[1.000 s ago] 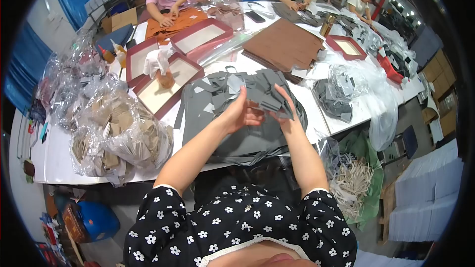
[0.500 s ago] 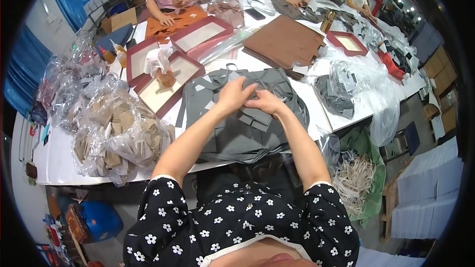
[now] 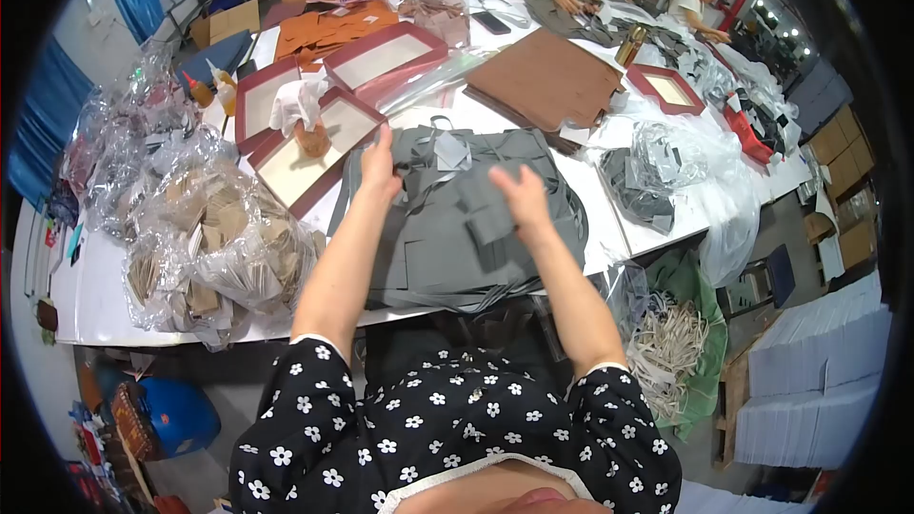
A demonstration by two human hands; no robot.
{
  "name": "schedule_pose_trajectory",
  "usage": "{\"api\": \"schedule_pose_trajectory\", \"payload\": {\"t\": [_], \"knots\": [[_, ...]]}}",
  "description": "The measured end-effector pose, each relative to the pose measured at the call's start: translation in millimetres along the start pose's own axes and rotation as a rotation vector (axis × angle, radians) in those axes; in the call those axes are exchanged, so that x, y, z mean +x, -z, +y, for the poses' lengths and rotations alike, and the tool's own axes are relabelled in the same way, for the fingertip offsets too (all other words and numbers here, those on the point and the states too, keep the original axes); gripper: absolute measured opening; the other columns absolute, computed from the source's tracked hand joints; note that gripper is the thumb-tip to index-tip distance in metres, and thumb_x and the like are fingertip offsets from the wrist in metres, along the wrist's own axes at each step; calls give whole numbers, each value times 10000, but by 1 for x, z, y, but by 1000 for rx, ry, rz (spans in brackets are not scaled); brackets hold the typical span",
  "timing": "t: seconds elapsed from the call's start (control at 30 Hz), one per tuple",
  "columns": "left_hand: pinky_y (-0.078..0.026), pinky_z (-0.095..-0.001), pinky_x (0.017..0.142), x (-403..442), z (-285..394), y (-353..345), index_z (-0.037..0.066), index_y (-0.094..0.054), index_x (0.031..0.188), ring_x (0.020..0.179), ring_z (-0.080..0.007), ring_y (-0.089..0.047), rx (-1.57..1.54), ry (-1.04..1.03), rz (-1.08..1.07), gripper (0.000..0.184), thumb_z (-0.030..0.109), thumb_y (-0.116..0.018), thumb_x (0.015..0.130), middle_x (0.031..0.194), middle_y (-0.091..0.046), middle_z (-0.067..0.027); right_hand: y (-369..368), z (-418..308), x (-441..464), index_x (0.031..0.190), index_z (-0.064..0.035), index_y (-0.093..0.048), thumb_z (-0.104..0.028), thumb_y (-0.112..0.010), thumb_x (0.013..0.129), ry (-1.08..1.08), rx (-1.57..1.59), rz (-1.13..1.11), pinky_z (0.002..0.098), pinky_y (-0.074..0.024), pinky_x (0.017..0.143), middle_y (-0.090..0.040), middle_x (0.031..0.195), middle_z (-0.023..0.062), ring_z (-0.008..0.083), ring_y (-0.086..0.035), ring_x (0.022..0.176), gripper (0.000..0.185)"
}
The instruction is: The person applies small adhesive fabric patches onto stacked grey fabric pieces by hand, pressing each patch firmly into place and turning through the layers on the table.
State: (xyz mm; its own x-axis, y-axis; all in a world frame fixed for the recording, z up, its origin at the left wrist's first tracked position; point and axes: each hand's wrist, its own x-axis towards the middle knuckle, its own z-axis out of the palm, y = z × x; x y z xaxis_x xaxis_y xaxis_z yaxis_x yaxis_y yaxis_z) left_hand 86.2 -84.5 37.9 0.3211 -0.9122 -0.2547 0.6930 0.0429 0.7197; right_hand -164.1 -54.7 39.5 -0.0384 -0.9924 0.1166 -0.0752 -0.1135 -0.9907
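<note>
A wide pile of flat dark grey pieces, like fabric or leather, covers the table in front of me, with straps along its edges. My right hand, blurred by motion, grips a small stack of grey pieces over the right half of the pile. At the pile's left side is my left hand, its thumb pointing up. The other left fingers are turned away and hard to make out. A pale square piece lies on the pile between my hands.
Dark red trays and a covered jar stand left of the pile. Plastic bags of beige pieces fill the left side. Brown sheets are stacked behind, clear bags right. Co-workers sit across the table.
My hands, together over the pile's middle before, are now apart. The left moved left; the right moved slightly right with the grey stack. The pale square between them is now uncovered.
</note>
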Motion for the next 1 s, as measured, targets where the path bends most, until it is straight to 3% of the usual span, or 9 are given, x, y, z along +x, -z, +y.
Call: {"api": "schedule_pose_trajectory", "payload": {"t": [0.1, 0.2, 0.3, 0.33, 0.57, 0.67, 0.77, 0.97, 1.0], "knots": [[-557, -410, 749, -28, 6, -7, 7, -559, 1098, 871, -229, -644, -18, 259, -175, 373, 348, -583, 950, 1012, -639, -95, 31, -9, 22, 1036, -55, -621, -425, -706, 830, -471, 679, -174, 296, -479, 709, -671, 966, 48, 160, -616, 853, 432], [-516, -288, 591, -71, 5, -17, 80, -554, 1171, 729, -137, -584, 21, 537, -423, 352, 362, -557, 960, 1065, -626, -101, 52, 18, 48, 940, -113, -654, -370, -644, 893, -365, 1240, -869, 225, -453, 598, -679, 827, 3, 143, -613, 661, 261], [-525, -270, 697, -96, -2, -33, 100, -549, 1206, 888, -128, -639, 6, 478, -567, 351, 347, -568, 958, 1124, -644, -87, 43, -15, 36, 835, -109, -663, -313, -595, 932, -375, 1339, -886, 223, -464, 530, -663, 712, -12, 160, -598, 539, 236], [-526, -277, 713, -98, -6, -37, 104, -548, 1208, 908, -121, -639, 34, 448, -592, 345, 340, -572, 957, 1112, -647, -68, 40, -21, 26, 823, -107, -671, -304, -594, 930, -461, 1217, -496, 277, -518, 547, -675, 742, 3, 161, -639, 600, 237], [-498, -306, 804, -87, -41, -36, 89, -513, 1245, 958, -123, -606, 251, 444, -752, 372, 278, -617, 941, 1087, -630, -3, 17, -52, 6, 886, -99, -676, -314, -622, 905, -446, 1084, -273, 308, -553, 637, -689, 791, 11, 166, -668, 733, 222], [-493, -297, 808, -76, -62, -40, 74, -517, 1233, 956, -125, -607, 445, 139, -658, 387, 245, -650, 913, 1082, -630, -36, 31, -45, 22, 915, -103, -668, -309, -611, 914, -402, 1196, -729, 324, -555, 737, -702, 873, 38, 173, -682, 829, 214], [-506, -303, 713, -20, -80, -1, 46, -476, 1271, 909, -141, -608, 774, -152, -232, 445, 201, -654, 893, 1029, -627, -98, 32, -71, 13, 893, -106, -664, -311, -588, 931, -256, 1205, -320, 267, -553, 556, -691, 769, 23, 161, -659, 602, 222], [-425, -306, 456, -89, -31, -65, 53, -378, 1351, 791, -145, -594, 538, 49, -431, 483, 198, -573, 933, 988, -608, -95, 31, -62, 17, 1014, -65, -639, -265, -635, 907, -410, 884, -380, 277, -554, 720, -689, 936, 32, 143, -673, 822, 227], [-482, -316, 570, -89, -27, -66, 65, -415, 1334, 871, -164, -611, 405, 131, -558, 445, 249, -535, 947, 1074, -614, -92, 27, -63, 17, 1025, -48, -632, -258, -654, 892, -366, 801, -445, 273, -552, 717, -686, 943, 40, 139, -672, 821, 250]]}}
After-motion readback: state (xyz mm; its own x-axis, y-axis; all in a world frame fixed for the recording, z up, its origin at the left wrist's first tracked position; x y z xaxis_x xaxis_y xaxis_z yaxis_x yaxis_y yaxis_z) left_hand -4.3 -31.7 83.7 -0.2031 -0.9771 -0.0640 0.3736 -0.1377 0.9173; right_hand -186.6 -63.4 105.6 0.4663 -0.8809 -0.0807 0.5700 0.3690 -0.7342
